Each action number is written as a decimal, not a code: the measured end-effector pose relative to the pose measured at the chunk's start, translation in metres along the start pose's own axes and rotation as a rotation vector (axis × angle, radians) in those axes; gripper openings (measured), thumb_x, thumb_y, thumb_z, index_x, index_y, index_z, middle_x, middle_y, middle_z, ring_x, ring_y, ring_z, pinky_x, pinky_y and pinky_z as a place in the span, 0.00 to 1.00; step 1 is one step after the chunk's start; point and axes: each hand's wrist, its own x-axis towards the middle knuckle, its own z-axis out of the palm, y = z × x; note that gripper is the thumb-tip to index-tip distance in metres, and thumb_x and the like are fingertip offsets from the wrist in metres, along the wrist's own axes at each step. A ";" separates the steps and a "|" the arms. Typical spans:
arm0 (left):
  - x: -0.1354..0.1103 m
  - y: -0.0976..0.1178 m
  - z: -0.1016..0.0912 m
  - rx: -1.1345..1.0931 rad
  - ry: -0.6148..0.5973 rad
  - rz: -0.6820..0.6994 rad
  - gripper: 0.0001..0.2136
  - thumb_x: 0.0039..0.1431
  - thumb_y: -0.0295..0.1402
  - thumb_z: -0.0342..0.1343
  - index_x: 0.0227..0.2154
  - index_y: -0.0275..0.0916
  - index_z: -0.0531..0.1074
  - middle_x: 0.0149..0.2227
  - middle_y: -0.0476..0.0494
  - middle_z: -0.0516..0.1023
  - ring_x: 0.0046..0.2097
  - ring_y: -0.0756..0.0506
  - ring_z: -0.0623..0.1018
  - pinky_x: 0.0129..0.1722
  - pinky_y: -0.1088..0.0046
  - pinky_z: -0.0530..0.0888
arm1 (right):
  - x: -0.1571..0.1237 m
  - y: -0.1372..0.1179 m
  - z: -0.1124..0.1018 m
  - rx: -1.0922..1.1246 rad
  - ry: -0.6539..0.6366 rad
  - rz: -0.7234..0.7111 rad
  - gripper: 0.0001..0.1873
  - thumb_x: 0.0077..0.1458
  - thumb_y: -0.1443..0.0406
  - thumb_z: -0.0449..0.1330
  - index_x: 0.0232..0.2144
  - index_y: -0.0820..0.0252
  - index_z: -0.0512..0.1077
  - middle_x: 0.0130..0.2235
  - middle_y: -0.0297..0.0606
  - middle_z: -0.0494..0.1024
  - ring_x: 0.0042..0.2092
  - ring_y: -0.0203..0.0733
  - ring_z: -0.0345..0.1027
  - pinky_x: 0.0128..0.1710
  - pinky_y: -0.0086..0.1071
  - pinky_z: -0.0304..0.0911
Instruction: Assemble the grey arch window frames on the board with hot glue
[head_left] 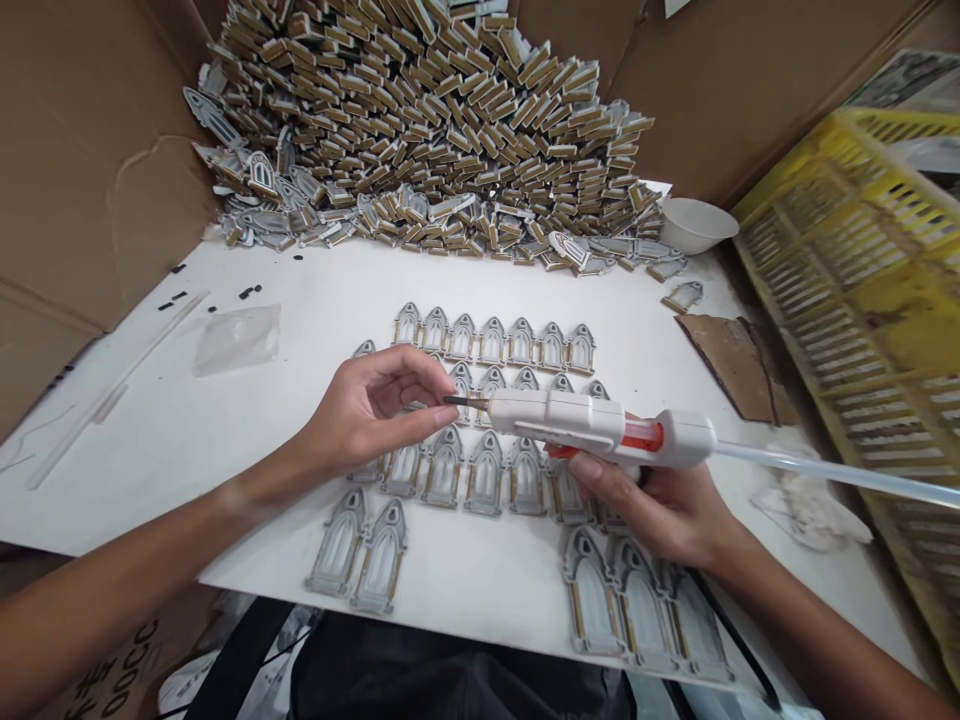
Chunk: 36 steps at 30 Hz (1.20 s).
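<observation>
My right hand (pixel 660 505) grips a white glue gun (pixel 600 425) with an orange trigger, held level and pointing left, a clear glue stick (pixel 832 472) trailing out of its back. My left hand (pixel 375 405) is pinched right at the gun's dark nozzle tip (pixel 465 401); whether the fingers hold anything small is hidden. Below both hands, rows of grey arch-shaped window pieces (pixel 487 345) lie flat on the white board (pixel 225 420), with a pair (pixel 364 545) at the front left and three (pixel 645 605) at the front right.
A tall heap of stacked arch pieces (pixel 427 110) fills the back. A white bowl (pixel 694 225) sits at the back right, a cardboard scrap (pixel 731 365) beside it. A yellow plastic crate (pixel 862 270) stands right. Cardboard walls (pixel 82 180) surround the board. A clear plastic bag (pixel 236 338) lies left.
</observation>
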 end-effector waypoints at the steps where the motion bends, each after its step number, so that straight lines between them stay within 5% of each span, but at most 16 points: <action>1: 0.000 0.000 0.000 -0.001 0.001 0.001 0.07 0.58 0.28 0.73 0.37 0.39 0.81 0.37 0.44 0.81 0.36 0.49 0.80 0.36 0.76 0.79 | 0.000 0.000 0.000 0.000 -0.001 0.002 0.11 0.70 0.59 0.62 0.43 0.54 0.84 0.35 0.38 0.84 0.34 0.45 0.79 0.31 0.32 0.73; 36: 0.003 -0.001 0.002 0.045 0.004 0.073 0.05 0.58 0.29 0.74 0.37 0.43 0.86 0.36 0.45 0.84 0.36 0.47 0.81 0.35 0.71 0.79 | 0.000 0.000 0.001 -0.019 -0.004 -0.002 0.12 0.70 0.58 0.61 0.40 0.56 0.83 0.33 0.38 0.83 0.31 0.43 0.76 0.30 0.32 0.71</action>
